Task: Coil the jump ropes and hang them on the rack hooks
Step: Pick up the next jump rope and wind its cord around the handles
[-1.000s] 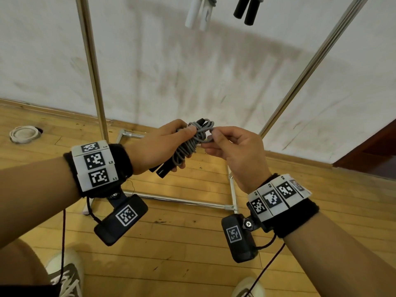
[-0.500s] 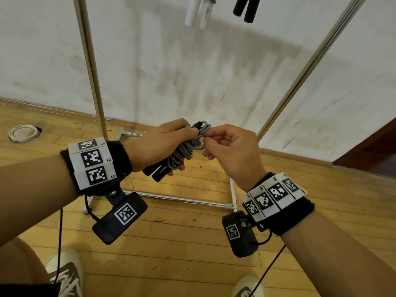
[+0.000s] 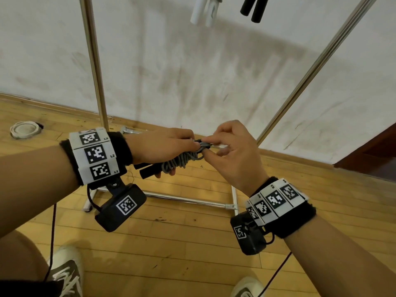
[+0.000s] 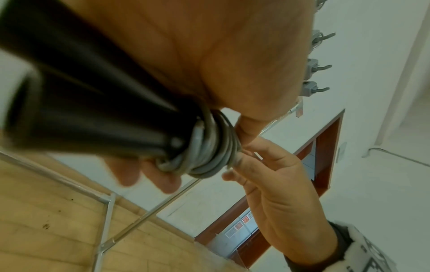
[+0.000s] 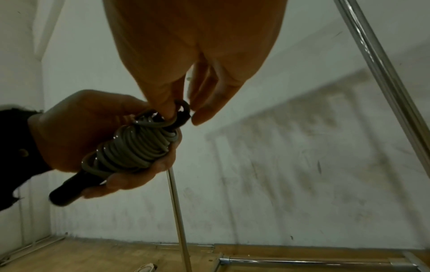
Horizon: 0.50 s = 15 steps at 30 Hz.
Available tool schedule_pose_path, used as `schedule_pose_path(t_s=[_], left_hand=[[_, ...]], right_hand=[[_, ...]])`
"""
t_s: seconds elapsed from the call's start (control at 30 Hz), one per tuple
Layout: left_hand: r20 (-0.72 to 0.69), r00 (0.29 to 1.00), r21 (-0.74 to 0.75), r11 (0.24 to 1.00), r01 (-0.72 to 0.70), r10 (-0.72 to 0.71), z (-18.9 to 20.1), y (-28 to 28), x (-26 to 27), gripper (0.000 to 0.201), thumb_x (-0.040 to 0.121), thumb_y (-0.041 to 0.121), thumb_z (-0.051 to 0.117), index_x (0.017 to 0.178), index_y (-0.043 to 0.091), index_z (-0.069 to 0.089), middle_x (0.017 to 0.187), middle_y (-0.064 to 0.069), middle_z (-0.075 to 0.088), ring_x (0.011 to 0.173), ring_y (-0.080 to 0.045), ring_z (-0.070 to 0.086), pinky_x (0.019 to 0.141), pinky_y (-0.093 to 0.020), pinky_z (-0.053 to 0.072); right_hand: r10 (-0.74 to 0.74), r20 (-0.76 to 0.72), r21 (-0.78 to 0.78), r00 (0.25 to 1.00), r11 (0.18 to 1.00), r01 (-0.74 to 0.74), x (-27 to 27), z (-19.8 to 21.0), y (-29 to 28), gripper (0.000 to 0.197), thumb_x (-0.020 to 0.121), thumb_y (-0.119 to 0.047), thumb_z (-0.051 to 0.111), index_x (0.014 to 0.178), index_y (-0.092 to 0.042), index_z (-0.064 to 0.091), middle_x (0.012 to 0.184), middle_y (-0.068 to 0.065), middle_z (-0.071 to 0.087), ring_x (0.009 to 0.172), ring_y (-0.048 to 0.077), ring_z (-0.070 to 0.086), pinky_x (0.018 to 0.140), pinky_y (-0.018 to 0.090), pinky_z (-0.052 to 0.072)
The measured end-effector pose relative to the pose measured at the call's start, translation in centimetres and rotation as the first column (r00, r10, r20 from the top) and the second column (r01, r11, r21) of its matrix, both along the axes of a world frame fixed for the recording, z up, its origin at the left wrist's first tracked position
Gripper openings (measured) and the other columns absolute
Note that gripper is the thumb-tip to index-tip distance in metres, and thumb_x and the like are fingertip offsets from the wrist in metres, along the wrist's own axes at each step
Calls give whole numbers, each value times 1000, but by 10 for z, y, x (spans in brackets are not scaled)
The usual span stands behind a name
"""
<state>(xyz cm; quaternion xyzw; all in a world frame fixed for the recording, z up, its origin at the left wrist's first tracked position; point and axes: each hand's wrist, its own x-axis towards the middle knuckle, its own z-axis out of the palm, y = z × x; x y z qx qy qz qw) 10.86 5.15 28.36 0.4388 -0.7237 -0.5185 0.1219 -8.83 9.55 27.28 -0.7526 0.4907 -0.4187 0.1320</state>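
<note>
A grey jump rope (image 3: 182,160) (image 5: 137,147) (image 4: 209,158) is wound in tight coils around its two black handles (image 3: 150,170) (image 4: 76,103) (image 5: 69,189). My left hand (image 3: 162,148) (image 5: 93,138) grips the bundle around the handles and coils. My right hand (image 3: 227,151) (image 4: 267,176) (image 5: 186,95) pinches the top loop of the rope at the handle ends with thumb and forefinger. Both hands are held in front of the metal rack (image 3: 94,61).
A white-handled rope (image 3: 203,11) and a black-handled rope (image 3: 254,9) hang from the rack above. Grey hooks (image 4: 318,66) sit on the rack's bar. A white coil (image 3: 24,129) lies on the wooden floor at left. A brown door (image 3: 372,151) stands at right.
Both hands have shifted slightly right and lower. My right fingers have closed in on the top loop of the rope, which now lies tighter against the handles.
</note>
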Motion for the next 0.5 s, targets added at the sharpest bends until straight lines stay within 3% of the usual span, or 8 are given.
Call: schedule_pose_path(t_s=[0.1,0.2,0.27,0.33,0.43,0.5], left_hand=[[-47,999,4,1000,18,-18,-1,0,-1,43,94,53,54,112,14,56,97,-18,68,75,-33,74,66,-46,62],[-19,999,-19,999,49,-50,-1,1,0,58,81,66,54,108,15,60,96,-15,70,80,-31,74,72,-47,63],[41,998,-91,994,61,-57,-2,1,2,53,83,69,52,103,21,65,90,-5,72,76,-25,74,72,-42,63],[60,997,-170,984,61,-52,-4,2,0,40,92,61,49,103,27,67,86,2,73,73,-18,73,69,-35,61],[-11,997,-174,982,76,-79,-6,6,-5,28,103,43,44,104,26,65,84,6,71,72,-12,71,61,-31,58],[1,998,-209,976,67,-69,-6,7,-6,28,104,41,42,98,23,63,81,4,71,70,-17,71,59,-34,59]], right_hand=[[10,-82,-57,997,998,-15,-3,1,-3,16,77,-4,78,92,-6,75,91,3,69,83,12,65,64,27,56],[-37,-114,-76,993,997,28,-2,-1,-4,13,77,-6,78,88,-8,74,83,0,70,71,3,63,60,16,51],[-45,-99,-69,994,997,38,-1,-4,-4,12,77,-6,77,87,-10,73,80,-4,69,64,-6,58,58,9,46],[-54,-78,-46,996,998,50,1,-6,-3,11,78,-8,76,87,-12,74,77,-8,68,63,-6,59,59,7,45],[-94,-20,-28,995,995,93,4,-7,-3,8,79,-14,73,87,-16,75,74,-7,70,66,4,66,61,17,54],[-105,14,-5,994,994,106,6,-8,-4,8,80,-14,73,87,-17,75,74,-7,71,68,6,68,64,25,58]])
